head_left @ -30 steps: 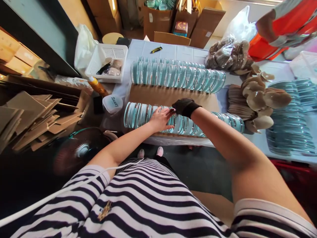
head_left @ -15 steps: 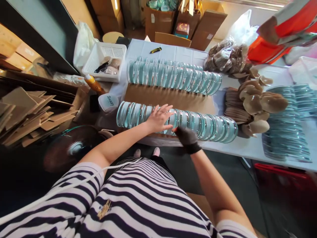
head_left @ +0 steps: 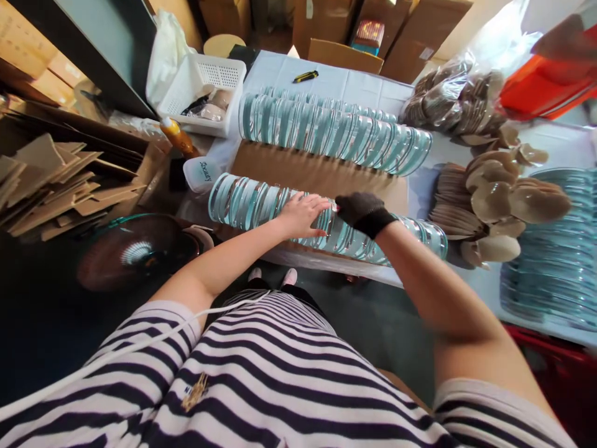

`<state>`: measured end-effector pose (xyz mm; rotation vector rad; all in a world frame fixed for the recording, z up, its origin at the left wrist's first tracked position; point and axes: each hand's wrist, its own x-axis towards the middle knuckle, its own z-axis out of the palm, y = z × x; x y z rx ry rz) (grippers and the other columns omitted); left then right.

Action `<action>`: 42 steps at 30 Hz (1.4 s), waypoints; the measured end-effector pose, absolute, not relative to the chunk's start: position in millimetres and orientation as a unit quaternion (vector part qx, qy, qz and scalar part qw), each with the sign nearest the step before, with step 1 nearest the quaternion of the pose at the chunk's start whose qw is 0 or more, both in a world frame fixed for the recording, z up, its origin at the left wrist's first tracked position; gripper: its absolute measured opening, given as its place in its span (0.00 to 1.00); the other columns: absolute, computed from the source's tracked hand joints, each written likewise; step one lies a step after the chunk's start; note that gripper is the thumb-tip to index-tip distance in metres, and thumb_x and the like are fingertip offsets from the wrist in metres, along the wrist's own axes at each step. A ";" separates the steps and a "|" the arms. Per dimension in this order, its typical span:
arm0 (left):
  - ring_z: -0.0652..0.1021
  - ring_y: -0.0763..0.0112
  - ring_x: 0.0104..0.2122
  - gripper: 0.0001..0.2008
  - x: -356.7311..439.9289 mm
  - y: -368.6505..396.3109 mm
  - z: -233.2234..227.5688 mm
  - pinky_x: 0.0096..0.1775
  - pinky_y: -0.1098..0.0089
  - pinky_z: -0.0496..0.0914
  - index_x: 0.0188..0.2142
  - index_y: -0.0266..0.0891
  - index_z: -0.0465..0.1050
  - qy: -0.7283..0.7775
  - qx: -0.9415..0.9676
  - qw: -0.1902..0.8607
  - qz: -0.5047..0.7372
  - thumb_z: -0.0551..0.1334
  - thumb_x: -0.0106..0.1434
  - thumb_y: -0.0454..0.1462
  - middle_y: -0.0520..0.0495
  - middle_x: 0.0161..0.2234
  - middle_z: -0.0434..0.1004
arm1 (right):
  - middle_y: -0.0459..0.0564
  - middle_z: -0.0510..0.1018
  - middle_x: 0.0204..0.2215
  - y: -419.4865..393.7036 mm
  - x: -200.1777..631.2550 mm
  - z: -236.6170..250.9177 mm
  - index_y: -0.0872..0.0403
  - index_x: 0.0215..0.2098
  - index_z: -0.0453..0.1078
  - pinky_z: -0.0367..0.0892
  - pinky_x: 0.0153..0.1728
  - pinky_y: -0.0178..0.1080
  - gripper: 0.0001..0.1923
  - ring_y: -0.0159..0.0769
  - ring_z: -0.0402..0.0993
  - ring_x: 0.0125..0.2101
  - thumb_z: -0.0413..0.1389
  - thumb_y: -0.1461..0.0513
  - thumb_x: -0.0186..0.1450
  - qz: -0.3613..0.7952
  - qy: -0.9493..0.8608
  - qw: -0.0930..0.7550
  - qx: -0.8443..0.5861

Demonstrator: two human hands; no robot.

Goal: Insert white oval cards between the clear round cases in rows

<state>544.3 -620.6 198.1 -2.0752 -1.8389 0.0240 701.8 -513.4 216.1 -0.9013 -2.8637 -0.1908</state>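
My left hand [head_left: 304, 214] is bare and lies over the front row of clear, teal-edged round pieces [head_left: 249, 202], its fingers stretched out. These pieces stand on edge, packed side by side. Just to the right, my right hand [head_left: 361, 210] wears a dark glove with bare fingertips. Its fingers are curled together at the upper edge of the same row; whatever they pinch is hidden. Beyond a strip of brown cardboard [head_left: 298, 167] runs a second row of the same pieces [head_left: 326, 130], with part of another row behind it.
A yellow-black utility knife [head_left: 306, 76] lies at the table's back. On the left are a white basket [head_left: 236, 74], a white tub [head_left: 198, 173], an orange bottle [head_left: 180, 138] and a fan [head_left: 135, 252]. Brown cup-shaped pieces [head_left: 494, 199] and teal stacks [head_left: 550, 267] fill the right, near an orange garment [head_left: 541, 87].
My right hand has moved up from the row's near side to its upper edge. My left hand stays spread on the row. The view has shifted slightly.
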 end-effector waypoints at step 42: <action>0.61 0.58 0.66 0.35 598.8 -592.1 176.3 0.67 0.54 0.46 0.66 0.42 0.57 -0.634 -0.751 0.184 -0.001 0.58 0.63 0.52 0.44 0.67 0.59 | 0.57 0.82 0.42 -533.1 763.1 129.0 0.51 0.47 0.75 0.65 0.36 0.37 0.19 0.43 0.79 0.39 0.43 0.58 0.69 0.029 -0.914 0.112 -0.388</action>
